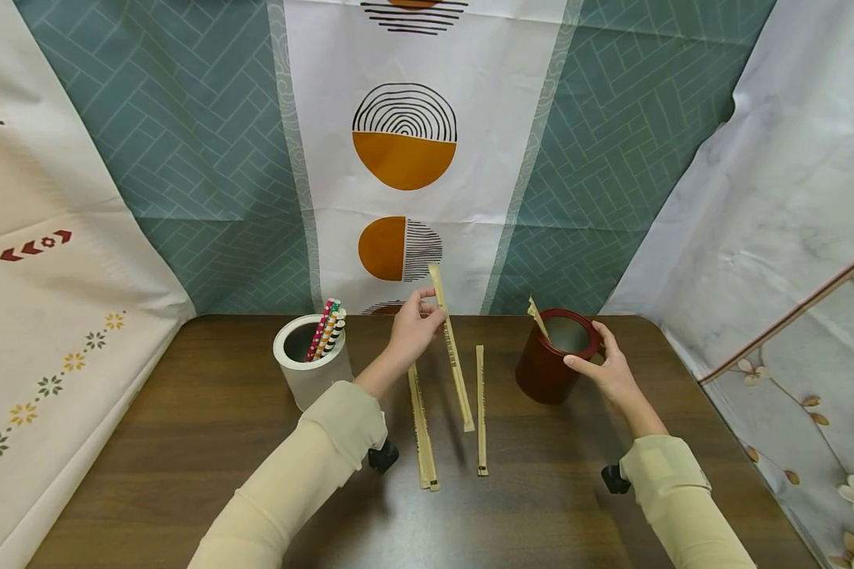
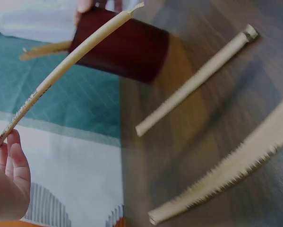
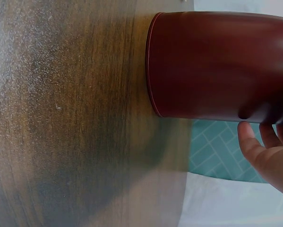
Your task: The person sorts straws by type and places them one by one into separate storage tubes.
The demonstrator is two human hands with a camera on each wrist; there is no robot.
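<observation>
My left hand (image 1: 414, 328) pinches a paper-wrapped straw (image 1: 451, 352) near its upper end; the straw hangs slanted over the table. In the left wrist view this wrapped straw (image 2: 75, 56) crosses in front of the dark red cup. At the right, my right hand (image 1: 607, 370) holds the dark red cup (image 1: 541, 375) by its side near the rim, thumb in front and fingers behind. One wrapped straw (image 1: 538, 318) leans inside that cup and pokes above the rim. Between the hands, more wrapped straws (image 1: 423, 431) lie on the table, with a separate wrapped straw (image 1: 481, 411) to their right.
A white cup (image 1: 316, 381) with several patterned straws (image 1: 326, 332) in it stands left of my left forearm. The brown wooden table (image 1: 185, 442) ends at a green and white curtain (image 1: 213, 182) behind. Another patterned cloth (image 1: 43, 316) hangs along the left.
</observation>
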